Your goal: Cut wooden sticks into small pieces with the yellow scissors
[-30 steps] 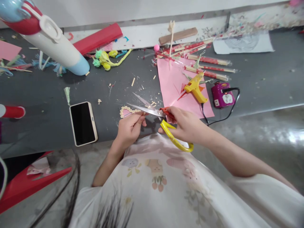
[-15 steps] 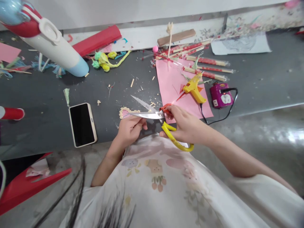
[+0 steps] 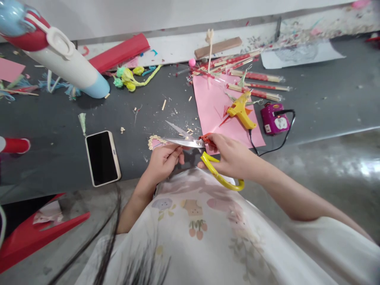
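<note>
A dark grey desk (image 3: 326, 107) runs along a plain white wall (image 3: 178, 12). The floor (image 3: 311, 166) below is smooth grey concrete, glossy with pale reflected light.

Two hands (image 3: 162, 162) (image 3: 233, 157), one pair of scissors (image 3: 190, 142), one phone (image 3: 102, 158), one glue gun (image 3: 242, 111)

Pretty sure I'm in a craft workshop: glue gun (image 3: 241, 111) right of centre, pink paper (image 3: 218, 107), stick bundles (image 3: 252, 75) upper right, scraps all over my grey table (image 3: 53, 118).
</note>
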A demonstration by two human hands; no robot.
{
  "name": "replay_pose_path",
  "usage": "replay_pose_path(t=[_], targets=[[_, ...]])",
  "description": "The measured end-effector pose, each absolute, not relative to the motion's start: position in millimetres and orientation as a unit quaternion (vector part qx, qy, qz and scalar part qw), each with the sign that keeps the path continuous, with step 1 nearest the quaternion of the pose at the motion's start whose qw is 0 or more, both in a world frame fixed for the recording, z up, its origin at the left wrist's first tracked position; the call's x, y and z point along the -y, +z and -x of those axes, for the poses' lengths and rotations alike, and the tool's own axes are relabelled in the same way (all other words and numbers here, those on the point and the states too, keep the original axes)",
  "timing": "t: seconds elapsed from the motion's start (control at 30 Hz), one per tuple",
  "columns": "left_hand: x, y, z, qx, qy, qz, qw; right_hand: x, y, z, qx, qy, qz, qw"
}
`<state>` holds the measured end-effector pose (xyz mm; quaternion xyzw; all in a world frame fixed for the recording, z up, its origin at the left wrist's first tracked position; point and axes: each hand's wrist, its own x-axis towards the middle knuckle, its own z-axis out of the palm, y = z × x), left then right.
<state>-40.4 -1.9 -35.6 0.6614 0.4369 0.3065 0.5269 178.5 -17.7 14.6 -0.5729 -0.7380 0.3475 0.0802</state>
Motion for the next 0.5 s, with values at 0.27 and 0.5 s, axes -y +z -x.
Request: replay_pose_path(t=[0.27, 0.5], targets=[[2.4, -40.5, 39.1, -0.457, 0.306, -0.646, 0.529, 15.4, 21.1, -176.1, 0.73, 0.346, 0.587, 0.047], [5.0, -41.2, 36.4, -0.476, 0.311, -0.71, 0.415, 16.1, 20.4, -173.5, 0.713, 0.337, 0.614, 0.028]])
